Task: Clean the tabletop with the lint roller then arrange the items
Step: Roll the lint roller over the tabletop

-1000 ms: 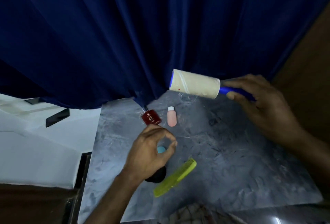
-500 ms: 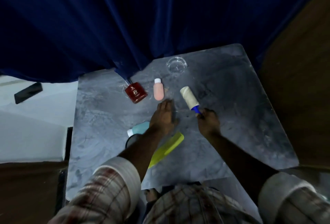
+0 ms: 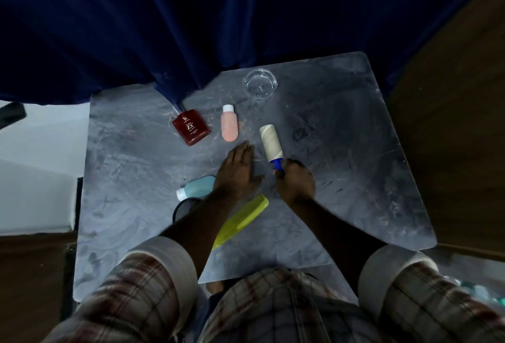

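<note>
My right hand (image 3: 295, 182) grips the blue handle of the lint roller (image 3: 271, 141), whose cream roll lies on the grey tabletop (image 3: 355, 157) pointing away from me. My left hand (image 3: 237, 170) rests flat on the table just left of the roller, fingers together, holding nothing. A red flat bottle (image 3: 191, 130) and a pink bottle (image 3: 229, 126) lie beyond my left hand. A light blue bottle (image 3: 195, 188) and a black round object (image 3: 181, 209) are partly hidden under my left forearm. A yellow-green comb (image 3: 240, 219) lies between my arms.
A clear glass dish (image 3: 260, 86) sits near the table's far edge. A dark blue curtain (image 3: 218, 20) hangs over the far left corner of the table. A wooden surface (image 3: 451, 124) runs along the right side, a white ledge (image 3: 35, 168) on the left.
The roller came down from mid-air onto the tabletop. My left hand went from pinched fingers over the blue bottle to flat on the table. The view tilted down and backed off.
</note>
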A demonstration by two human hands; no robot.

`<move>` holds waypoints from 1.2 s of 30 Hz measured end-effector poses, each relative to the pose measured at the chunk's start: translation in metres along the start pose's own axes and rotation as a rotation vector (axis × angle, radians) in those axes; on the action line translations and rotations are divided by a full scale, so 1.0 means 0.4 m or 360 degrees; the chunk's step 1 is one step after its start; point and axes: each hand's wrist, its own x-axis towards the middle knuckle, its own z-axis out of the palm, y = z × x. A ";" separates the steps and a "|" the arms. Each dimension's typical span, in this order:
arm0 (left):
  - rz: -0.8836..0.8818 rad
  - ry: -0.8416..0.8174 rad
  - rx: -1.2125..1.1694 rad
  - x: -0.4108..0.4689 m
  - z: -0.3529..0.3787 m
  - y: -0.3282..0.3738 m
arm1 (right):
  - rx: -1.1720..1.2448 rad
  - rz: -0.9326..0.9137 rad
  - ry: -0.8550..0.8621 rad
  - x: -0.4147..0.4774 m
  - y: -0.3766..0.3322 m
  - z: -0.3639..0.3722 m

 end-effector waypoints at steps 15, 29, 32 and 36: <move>-0.0032 -0.0090 -0.0017 0.004 0.007 -0.012 | 0.0146 0.0207 0.0074 0.066 0.108 -0.052; 0.0039 -0.0092 0.0005 0.014 0.023 -0.031 | 0.0271 0.0446 0.0246 0.097 0.336 -0.191; 0.0059 -0.0069 0.0026 0.014 0.028 -0.038 | 0.0301 0.0515 0.0275 0.105 0.385 -0.219; 0.0052 -0.0060 0.0011 0.011 0.024 -0.037 | 0.0254 0.0566 0.0300 0.101 0.445 -0.255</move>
